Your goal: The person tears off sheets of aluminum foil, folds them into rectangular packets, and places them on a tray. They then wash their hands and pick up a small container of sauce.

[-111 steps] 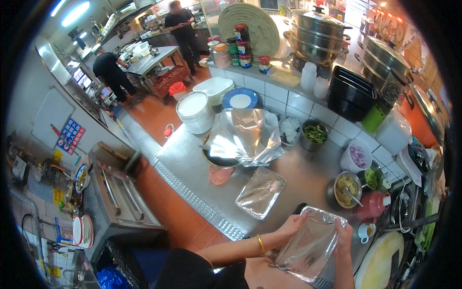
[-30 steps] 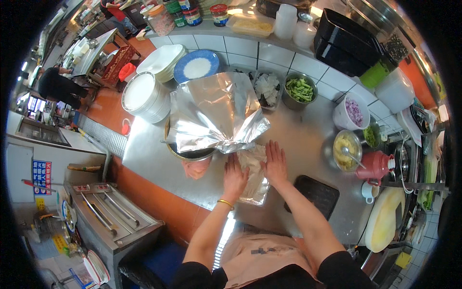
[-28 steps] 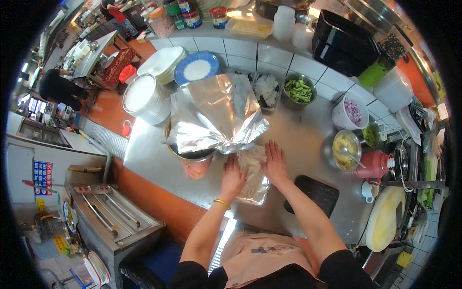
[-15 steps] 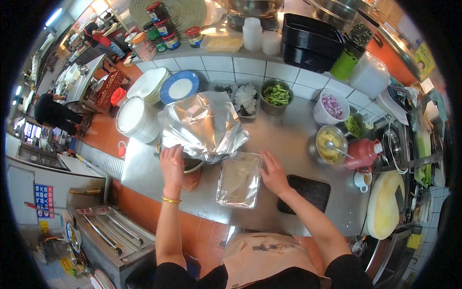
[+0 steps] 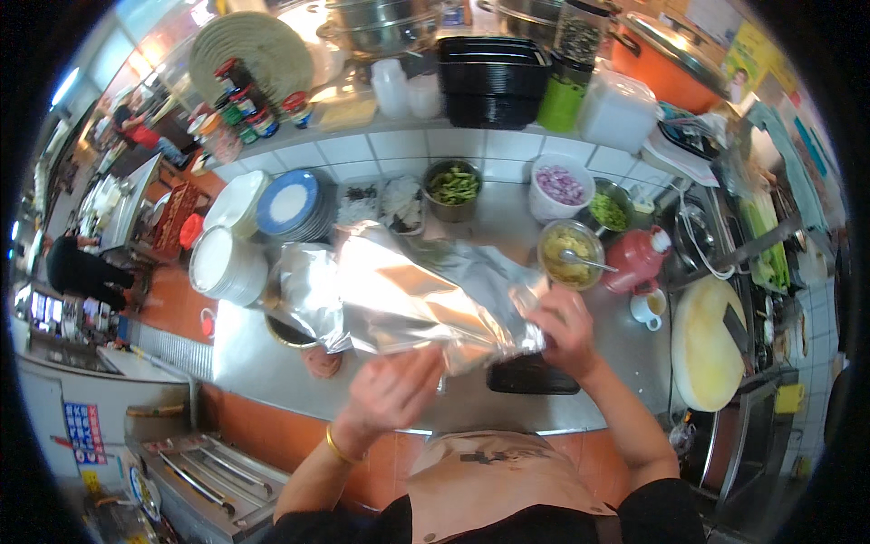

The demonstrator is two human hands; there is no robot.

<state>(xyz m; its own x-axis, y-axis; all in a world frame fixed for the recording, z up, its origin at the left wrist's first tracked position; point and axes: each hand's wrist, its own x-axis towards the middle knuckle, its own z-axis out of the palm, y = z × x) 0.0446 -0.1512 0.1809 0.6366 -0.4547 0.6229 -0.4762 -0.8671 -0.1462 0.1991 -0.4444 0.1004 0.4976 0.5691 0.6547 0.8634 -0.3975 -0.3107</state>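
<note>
A large, crumpled sheet of aluminium foil [image 5: 399, 299] stretches across the middle of the steel counter [image 5: 625, 381]. My left hand [image 5: 394, 394] is closed on its near edge. At the right edge, my right hand [image 5: 564, 331] pinches the foil between thumb and fingers. The rectangular tray in its clear, shiny wrap is hidden beneath the sheet. Left of the foil, a round pot [image 5: 288, 334] shows only part of its rim. Below the foil's right end lies a black tray [image 5: 535, 376], partly covered from view.
Stacked white bowls [image 5: 222, 258] and blue-rimmed plates [image 5: 288, 201] stand at the left. Along the back are a pot of green vegetables [image 5: 453, 192] and a tub of chopped onion [image 5: 560, 186]. Farther right are a yellow mash bowl [image 5: 555, 245], red jug [image 5: 634, 258] and round chopping board [image 5: 702, 354].
The foil has moved right and now covers the wrapped tray. My left hand has shifted right and nearer me; my right hand has gone from beside the tray to holding the foil's right edge.
</note>
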